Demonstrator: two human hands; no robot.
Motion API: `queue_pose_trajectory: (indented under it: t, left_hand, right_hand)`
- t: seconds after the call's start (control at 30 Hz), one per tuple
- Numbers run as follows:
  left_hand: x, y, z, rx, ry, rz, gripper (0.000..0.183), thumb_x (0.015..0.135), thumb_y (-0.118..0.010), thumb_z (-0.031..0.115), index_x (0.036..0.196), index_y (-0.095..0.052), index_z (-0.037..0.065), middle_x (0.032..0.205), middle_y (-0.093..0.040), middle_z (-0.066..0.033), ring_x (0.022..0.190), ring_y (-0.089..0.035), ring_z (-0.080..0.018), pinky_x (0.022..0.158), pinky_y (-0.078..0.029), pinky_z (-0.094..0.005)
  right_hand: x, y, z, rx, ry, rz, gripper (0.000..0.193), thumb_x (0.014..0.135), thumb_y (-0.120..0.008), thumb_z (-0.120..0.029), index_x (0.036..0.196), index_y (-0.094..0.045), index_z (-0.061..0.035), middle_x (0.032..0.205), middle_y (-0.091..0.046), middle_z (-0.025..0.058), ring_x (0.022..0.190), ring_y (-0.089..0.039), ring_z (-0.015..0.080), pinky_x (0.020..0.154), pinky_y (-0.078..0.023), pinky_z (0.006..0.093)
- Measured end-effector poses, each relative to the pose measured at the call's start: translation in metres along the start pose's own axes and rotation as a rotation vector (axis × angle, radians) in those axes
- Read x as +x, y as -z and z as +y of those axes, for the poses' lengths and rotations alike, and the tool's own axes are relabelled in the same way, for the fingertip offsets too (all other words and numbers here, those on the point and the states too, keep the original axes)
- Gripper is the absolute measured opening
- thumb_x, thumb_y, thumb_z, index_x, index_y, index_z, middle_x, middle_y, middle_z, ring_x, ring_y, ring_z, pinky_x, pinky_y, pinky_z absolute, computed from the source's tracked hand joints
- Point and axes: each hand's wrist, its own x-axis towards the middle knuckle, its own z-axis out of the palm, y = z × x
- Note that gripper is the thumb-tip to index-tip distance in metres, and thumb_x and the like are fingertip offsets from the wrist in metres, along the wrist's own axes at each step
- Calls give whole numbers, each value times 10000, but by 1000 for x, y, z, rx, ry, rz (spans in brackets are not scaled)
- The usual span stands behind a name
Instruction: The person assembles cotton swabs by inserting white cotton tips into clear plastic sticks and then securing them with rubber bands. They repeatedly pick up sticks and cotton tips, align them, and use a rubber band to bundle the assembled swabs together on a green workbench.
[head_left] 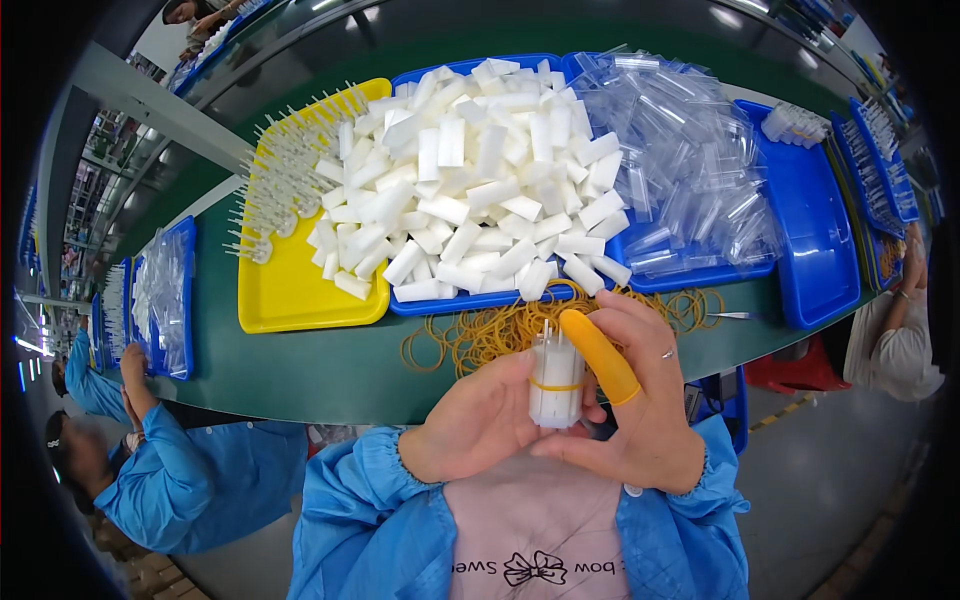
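The green table [330, 370] carries a yellow tray [290, 295], a blue tray [480, 300] heaped with white foam blocks [470, 180], and loose rubber bands [480, 335]. Both hands, left [475, 420] and right [640, 400], grasp a banded bundle of white pieces [556, 380] at chest height; the band could snap off if stretched unevenly

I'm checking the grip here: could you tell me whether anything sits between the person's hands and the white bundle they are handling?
Only a yellow finger cot on the right hand. The left hand and the right one hold the bundle of white pieces, bound by a rubber band.
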Motion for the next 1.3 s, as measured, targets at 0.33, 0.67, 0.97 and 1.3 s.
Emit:
queue_pose_trajectory:
  t: [0.33, 0.67, 0.97, 1.3]
  left_hand:
    - [-2, -3, 7, 92, -28, 11, 528, 943, -395, 375, 1334, -337, 24, 1225, -490, -129, 1142, -483, -252, 990, -355, -380]
    - [-5, -4, 13, 271, 7, 43, 693, 831, -636, 386, 1335, -332, 21, 1254, -484, -114, 1126, -512, -218, 963, -395, -351]
    - [-3, 3, 8, 353, -131, 37, 611, 826, -678, 268, 1304, -374, 41, 1182, -516, -33, 1074, -501, -105, 924, -397, -264]
    - [-7, 2, 14, 299, -95, 3, 606, 834, -662, 295, 1304, -383, 33, 1161, -532, -38, 1057, -513, -109, 908, -407, -256]
  right_hand:
    - [0, -6, 12, 25, 3, 41, 681, 511, -815, -289, 1106, -598, -38, 1082, -478, 94, 1058, -463, 315, 904, -355, 461]
    - [-5, -8, 12, 259, -78, 115, 740, 534, -842, -305, 1161, -565, -28, 1105, -469, 113, 1018, -467, 297, 881, -365, 424]
    - [3, -5, 4, 70, 31, 88, 734, 517, -825, -365, 1129, -583, -41, 1087, -476, 115, 1024, -470, 319, 915, -350, 468]
    - [6, -4, 1, 57, 63, 98, 677, 534, -813, -379, 1089, -609, -48, 1028, -510, 91, 973, -506, 291, 919, -347, 474]
